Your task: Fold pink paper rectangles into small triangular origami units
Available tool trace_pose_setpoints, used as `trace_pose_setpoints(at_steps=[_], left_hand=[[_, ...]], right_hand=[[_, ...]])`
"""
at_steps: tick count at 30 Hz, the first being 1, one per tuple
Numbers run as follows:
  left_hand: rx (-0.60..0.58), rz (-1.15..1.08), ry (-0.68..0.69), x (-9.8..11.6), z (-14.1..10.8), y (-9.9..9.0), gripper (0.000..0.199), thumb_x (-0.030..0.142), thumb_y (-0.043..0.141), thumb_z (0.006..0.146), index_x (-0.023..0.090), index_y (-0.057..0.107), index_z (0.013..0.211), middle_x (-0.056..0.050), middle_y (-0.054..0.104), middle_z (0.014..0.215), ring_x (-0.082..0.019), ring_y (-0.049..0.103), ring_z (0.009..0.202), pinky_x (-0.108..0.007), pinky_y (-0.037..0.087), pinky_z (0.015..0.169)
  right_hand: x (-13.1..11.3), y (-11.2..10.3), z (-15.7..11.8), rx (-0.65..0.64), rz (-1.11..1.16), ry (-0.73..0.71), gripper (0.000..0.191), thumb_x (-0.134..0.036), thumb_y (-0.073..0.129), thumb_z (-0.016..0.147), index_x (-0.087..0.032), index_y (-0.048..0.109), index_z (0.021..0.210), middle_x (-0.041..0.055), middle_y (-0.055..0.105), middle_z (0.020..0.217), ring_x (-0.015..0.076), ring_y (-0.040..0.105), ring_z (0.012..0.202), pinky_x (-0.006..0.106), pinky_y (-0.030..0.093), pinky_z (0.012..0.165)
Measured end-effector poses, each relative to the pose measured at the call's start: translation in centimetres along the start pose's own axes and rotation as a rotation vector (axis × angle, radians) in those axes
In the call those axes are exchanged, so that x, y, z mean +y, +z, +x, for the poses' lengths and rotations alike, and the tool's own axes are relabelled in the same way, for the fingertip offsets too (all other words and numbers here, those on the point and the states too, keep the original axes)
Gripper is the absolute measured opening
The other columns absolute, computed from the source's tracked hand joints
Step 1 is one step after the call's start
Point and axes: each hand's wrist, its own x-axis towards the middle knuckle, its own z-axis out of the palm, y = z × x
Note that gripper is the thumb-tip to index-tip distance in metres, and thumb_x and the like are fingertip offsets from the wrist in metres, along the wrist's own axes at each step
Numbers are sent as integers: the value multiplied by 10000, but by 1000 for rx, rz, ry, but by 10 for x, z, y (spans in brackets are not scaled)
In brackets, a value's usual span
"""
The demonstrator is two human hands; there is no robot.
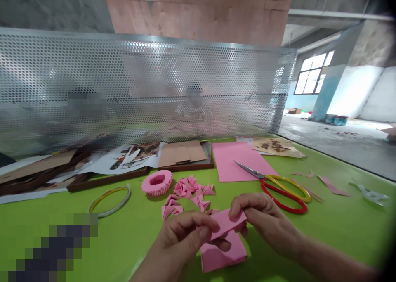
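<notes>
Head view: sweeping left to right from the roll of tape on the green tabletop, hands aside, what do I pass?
Roll of tape → pink ring → folded pink pieces → held pink paper → red-and-yellow scissors → wide pink offcut → clear plastic scrap.

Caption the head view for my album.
Left hand and right hand hold a pink paper strip above layered pink paper, scissors nearby.

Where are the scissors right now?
In the head view, the scissors lie right of centre on the green table, just beyond the right hand, their blades over the pink sheet.
</notes>
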Motion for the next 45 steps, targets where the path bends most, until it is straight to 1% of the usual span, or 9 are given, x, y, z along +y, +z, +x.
trace_pose_setpoints(at_steps=[3,10,16,20,24,28,32,38,45], left_hand=[[11,26,14,-4,3,-2,109,219,768,634,195,744,738,2,739,665,-148,663,642,-240,483,674],[55,206,81,-11,10,-15,323,245,665,755,210,634,1074,-31,761,686,-173,683,718,-293,473,759],[124,336,47,-11,12,-14,411,270,617,788,168,551,1180,-57,765,801,-195,674,789,-315,490,771],[132,326,16,-10,11,-10,447,282,620,783,171,529,1206,-74,750,898,-200,669,797,-326,496,758],[171,275,1,-7,5,-4,365,243,666,741,179,612,1097,-48,745,791,-191,657,774,-298,485,723],[240,264,13,-2,0,5,89,240,680,712,189,715,775,-14,709,738,-158,610,693,-254,456,655],[202,396,-15,1,4,7,171,318,742,628,159,702,576,22,606,554,-112,490,558,-209,376,554],[71,391,-77,-2,9,0,232,372,765,586,158,688,543,32,576,505,-105,448,504,-214,346,510],[149,368,20,-8,9,-1,295,428,764,573,140,701,566,7,604,524,-112,474,518,-224,363,526]], right_hand=[[-1,1,-1,-2,-17,-8,231,-82,528,754,-197,728,736,-17,619,594,86,552,533,194,438,524],[-12,8,-8,44,-160,-10,270,-355,502,888,-217,602,1098,-4,613,726,120,568,675,229,462,630],[1,22,1,32,-51,211,344,-452,665,747,-124,612,836,1,587,674,99,532,577,207,440,546],[6,27,6,101,-6,188,307,-414,717,701,-124,617,718,-34,558,588,72,489,515,184,417,512],[5,22,6,70,-70,161,296,-406,705,707,-124,616,706,-29,562,573,99,523,530,214,433,529],[6,18,5,41,-167,223,260,-365,708,703,-124,613,720,-26,551,567,101,516,517,211,400,502],[8,18,3,-26,-166,219,258,-340,717,686,-124,579,660,-43,503,555,71,445,487,183,340,459],[9,18,3,-9,-136,208,249,-324,717,685,-118,578,688,-41,501,572,68,433,494,183,329,460],[14,20,2,12,-110,168,303,-409,707,702,-124,606,724,-25,522,603,93,457,540,206,356,498]])
